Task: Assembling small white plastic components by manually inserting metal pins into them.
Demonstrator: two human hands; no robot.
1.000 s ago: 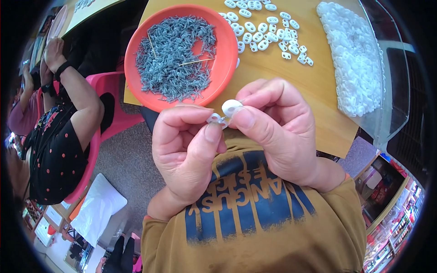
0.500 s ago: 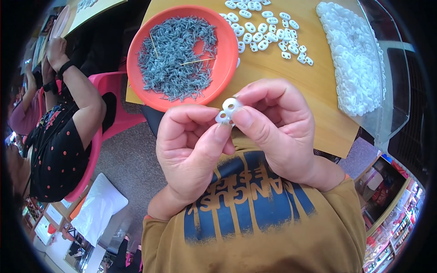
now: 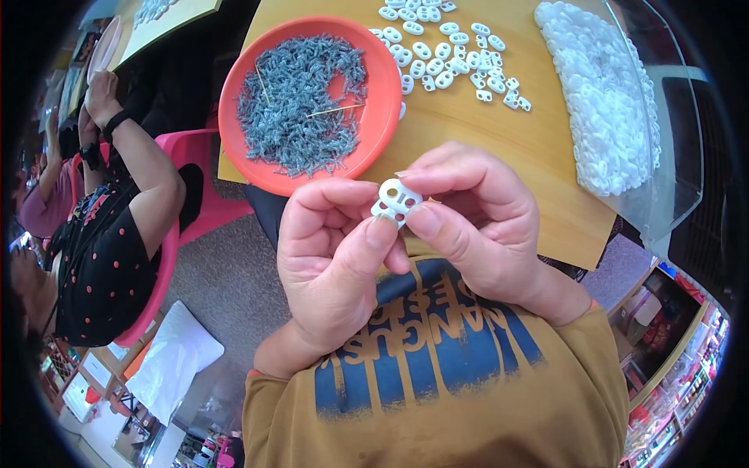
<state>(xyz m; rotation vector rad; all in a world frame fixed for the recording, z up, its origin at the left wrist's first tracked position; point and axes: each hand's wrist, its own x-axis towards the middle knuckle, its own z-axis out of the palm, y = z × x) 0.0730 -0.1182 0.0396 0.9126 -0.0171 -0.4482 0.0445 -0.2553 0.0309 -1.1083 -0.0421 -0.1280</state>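
In front of my chest, my left hand [image 3: 331, 253] pinches a small white plastic piece with holes [image 3: 382, 210] between thumb and fingers. My right hand [image 3: 484, 226] pinches an oval white two-holed plastic piece [image 3: 395, 189], tilted against the smaller one. The two pieces touch or overlap; my thumbs cover part of them, so how far they fit together cannot be told. Just beyond my left hand is a round red plastic plate [image 3: 385, 117], heaped with tiny grey spring-like pieces [image 3: 300, 125] and two thin wooden sticks.
Many loose white plastic pieces [image 3: 443, 51] lie across the wooden table [image 3: 538, 187]. At the right, a clear bin [image 3: 677, 183] holds a heap of white pieces [image 3: 605, 117]. A person [image 3: 101, 257] sits on a pink chair [image 3: 204, 187] at left, near a white bag [image 3: 173, 359].
The oval piece in my right hand has turned to show its face with both holes, and it sits closer over the smaller piece. Both hands have shifted slightly; the view moved a little.
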